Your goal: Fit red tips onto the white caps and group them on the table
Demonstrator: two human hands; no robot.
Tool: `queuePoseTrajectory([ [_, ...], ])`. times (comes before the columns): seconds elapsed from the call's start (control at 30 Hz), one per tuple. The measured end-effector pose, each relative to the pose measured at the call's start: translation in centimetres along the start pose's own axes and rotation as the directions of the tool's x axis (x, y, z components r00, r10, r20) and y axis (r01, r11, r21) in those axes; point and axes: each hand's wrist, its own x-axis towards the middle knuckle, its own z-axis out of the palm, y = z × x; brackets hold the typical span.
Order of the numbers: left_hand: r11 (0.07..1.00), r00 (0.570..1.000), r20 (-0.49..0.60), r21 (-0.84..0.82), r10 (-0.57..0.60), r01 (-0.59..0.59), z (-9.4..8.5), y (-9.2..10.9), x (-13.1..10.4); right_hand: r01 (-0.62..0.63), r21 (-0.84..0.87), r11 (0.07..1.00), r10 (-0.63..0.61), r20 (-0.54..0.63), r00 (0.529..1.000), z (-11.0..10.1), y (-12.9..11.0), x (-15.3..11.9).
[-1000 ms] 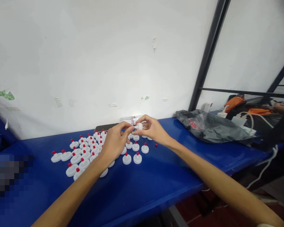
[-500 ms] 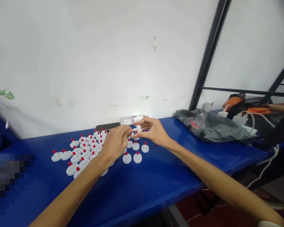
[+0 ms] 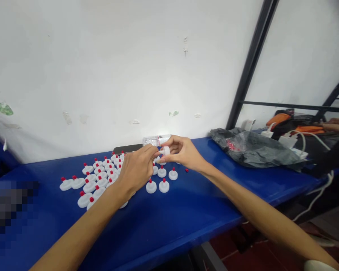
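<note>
The right hand [image 3: 183,152] pinches a small white cap [image 3: 166,150] in its grip, and the left hand [image 3: 137,169] closes fingertips on the cap's end. A clear bottle [image 3: 155,140] lies behind on the blue desk [image 3: 203,203], its label too blurred to read.

White caps [image 3: 101,182] with red tips cover a glossy blue table [image 3: 186,214], beside a grey bag [image 3: 254,150].

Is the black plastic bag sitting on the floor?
No, the black plastic bag lies on the blue table, at its right end.

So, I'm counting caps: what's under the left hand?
Under the left hand, white caps with red tips stand on the blue table; one edge shows near the wrist, but any directly beneath are covered.
</note>
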Motion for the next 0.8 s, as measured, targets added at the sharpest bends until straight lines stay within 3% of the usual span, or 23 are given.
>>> queuePoseTrajectory([
  [0.1, 0.999, 0.998, 0.052, 0.016, -0.034, 0.033, 0.1, 0.1, 0.2, 0.083, -0.332, 0.940, -0.063, 0.069, 0.996, -0.8, -0.9, 0.2],
  [0.23, 0.997, 0.992, 0.105, 0.015, -0.075, 0.074, 0.2, 0.3, 0.2, 0.204, -0.647, 0.735, -0.123, 0.168, 0.978, -2.2, -1.4, 0.3],
  [0.37, 0.994, 0.990, 0.090, 0.019, -0.112, 0.111, 0.2, 0.2, 0.0, 0.130, -0.702, 0.701, -0.103, 0.081, 0.991, -3.7, -0.4, 0.7],
  [0.53, 0.994, 0.985, 0.132, 0.037, -0.110, 0.106, 0.3, 0.0, 0.0, 0.168, -0.745, 0.646, -0.172, 0.073, 0.982, -4.6, 1.3, 1.1],
  [0.8, 0.996, 0.987, 0.127, 0.007, -0.094, 0.094, 0.3, -0.6, 0.1, 0.125, -0.746, 0.654, -0.004, 0.162, 0.987, -4.2, 1.1, 0.9],
])
